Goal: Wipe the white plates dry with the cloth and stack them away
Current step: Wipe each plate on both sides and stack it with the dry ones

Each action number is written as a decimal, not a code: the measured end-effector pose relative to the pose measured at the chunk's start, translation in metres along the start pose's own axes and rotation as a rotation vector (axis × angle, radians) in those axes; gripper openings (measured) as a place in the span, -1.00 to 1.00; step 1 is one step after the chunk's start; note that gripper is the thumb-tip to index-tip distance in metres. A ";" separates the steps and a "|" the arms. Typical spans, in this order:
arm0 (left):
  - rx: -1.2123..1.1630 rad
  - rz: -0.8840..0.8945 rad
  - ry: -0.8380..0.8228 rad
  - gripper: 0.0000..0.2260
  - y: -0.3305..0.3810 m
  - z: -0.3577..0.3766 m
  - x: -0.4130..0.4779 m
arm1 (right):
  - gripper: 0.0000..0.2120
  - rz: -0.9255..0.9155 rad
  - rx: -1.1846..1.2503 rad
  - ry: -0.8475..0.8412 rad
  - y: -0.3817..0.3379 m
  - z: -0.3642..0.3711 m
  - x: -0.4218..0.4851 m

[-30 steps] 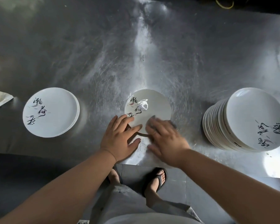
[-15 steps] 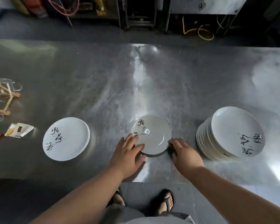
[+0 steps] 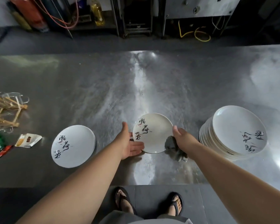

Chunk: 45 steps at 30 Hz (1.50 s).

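Directly below, head view: a steel table [image 3: 152,88], scuffed and shiny down the middle.

- Middle plate [image 3: 153,135], white with black brush lettering, sits near the front edge between both hands. Whether it rests on the steel or is lifted just clear of it, I cannot tell.
- Left hand [image 3: 130,143]: palm turned toward the plate, fingers straight and spread, their tips reaching under the left rim; thumb points away up the table. Not curled round anything.
- Right hand [image 3: 183,139]: thumb laid against the plate's right rim. The other fingers are hidden beneath the hand, so I cannot tell whether they close on the rim or on the rag.
- Grey cloth [image 3: 174,150]: bunched under the right hand, touching the plate's lower right edge and trailing onto the steel.
- Low stack of plates [image 3: 73,146] to the left, lettering up, well apart from the middle one.
- Tall stack of plates [image 3: 238,131] to the right, fanned and leaning, near the right forearm.
- Far left edge: a torn sachet [image 3: 28,140] and bamboo sticks [image 3: 6,110] in clear wrap.
- Beyond the table: an oil bottle [image 3: 97,12] and a yellow cable [image 3: 199,35] on the floor.
- Sandalled feet [image 3: 124,202] show below the table edge.
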<state>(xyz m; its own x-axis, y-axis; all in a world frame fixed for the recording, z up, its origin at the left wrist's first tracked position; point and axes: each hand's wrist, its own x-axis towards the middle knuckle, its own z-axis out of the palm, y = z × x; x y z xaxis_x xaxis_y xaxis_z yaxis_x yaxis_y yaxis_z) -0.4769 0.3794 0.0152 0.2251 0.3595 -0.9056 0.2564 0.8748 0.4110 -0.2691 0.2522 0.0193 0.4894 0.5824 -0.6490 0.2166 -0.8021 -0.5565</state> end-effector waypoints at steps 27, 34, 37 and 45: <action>-0.160 0.539 -0.365 -0.72 0.014 -0.001 -0.112 | -0.10 -1.231 -0.617 0.269 -0.037 0.007 -0.094; -0.194 0.586 -0.354 -0.69 0.026 -0.003 -0.123 | -0.04 -1.065 -0.627 0.265 -0.069 0.001 -0.091; -0.205 0.584 -0.335 -0.69 0.028 -0.008 -0.124 | -0.03 -1.173 -0.697 0.182 -0.053 0.014 -0.109; -0.223 0.606 -0.355 -0.68 0.027 -0.009 -0.131 | -0.06 -1.056 -0.661 0.337 -0.074 -0.011 -0.090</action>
<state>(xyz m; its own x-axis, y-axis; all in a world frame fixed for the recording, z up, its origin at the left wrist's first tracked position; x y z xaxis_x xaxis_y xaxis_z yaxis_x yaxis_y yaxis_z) -0.5080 0.3594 0.1439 0.5672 0.7072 -0.4221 -0.1987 0.6149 0.7632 -0.3200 0.2583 0.1243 -0.0076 0.9868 0.1615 0.9544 0.0553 -0.2933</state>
